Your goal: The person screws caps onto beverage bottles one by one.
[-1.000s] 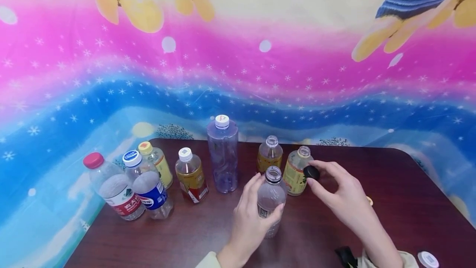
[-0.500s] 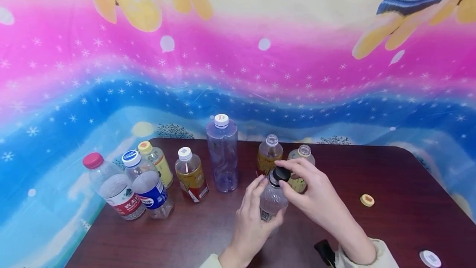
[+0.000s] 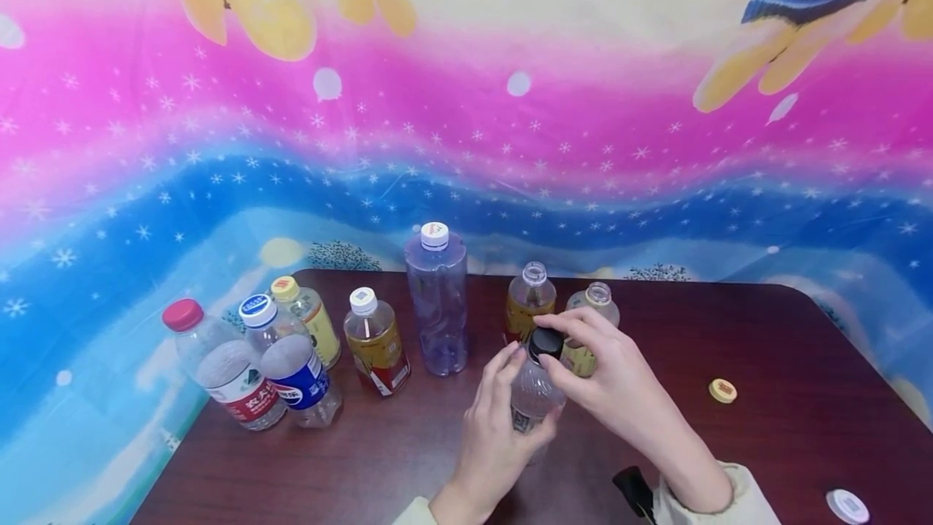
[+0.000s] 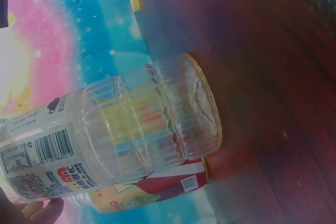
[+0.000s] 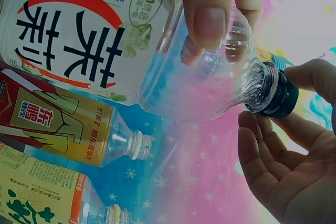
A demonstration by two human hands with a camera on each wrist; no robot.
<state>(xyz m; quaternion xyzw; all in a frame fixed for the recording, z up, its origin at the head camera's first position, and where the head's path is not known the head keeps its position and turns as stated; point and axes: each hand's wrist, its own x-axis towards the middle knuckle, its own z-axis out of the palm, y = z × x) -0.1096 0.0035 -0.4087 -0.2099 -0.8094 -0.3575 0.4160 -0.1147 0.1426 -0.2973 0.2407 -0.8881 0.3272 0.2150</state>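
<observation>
A clear ribbed plastic bottle [image 3: 535,389] stands upright at the front middle in the head view, its white label printed with large characters in the right wrist view. My left hand [image 3: 498,432] grips its upper body, fingers on one side and thumb on the other. On the bottle's mouth sits a black cap [image 3: 546,343], which my right hand [image 3: 619,383] pinches between thumb and fingers. The right wrist view shows this cap [image 5: 283,96] at the neck. Close behind are an uncapped gold-labelled bottle [image 3: 530,306] and an uncapped yellow-labelled bottle [image 3: 581,359], partly hidden by my hands.
Several capped bottles stand to the left, among them a red-capped one [image 3: 240,383], a blue-labelled one [image 3: 299,379] and a tall bluish bottle [image 3: 437,306]. A yellow cap [image 3: 723,390] and a white cap [image 3: 848,506] lie on the table [image 3: 787,436] at right.
My right hand has brought the black cap leftward from beside the bottle onto its mouth, then shifted slightly with it. My left hand has kept its grip on the bottle.
</observation>
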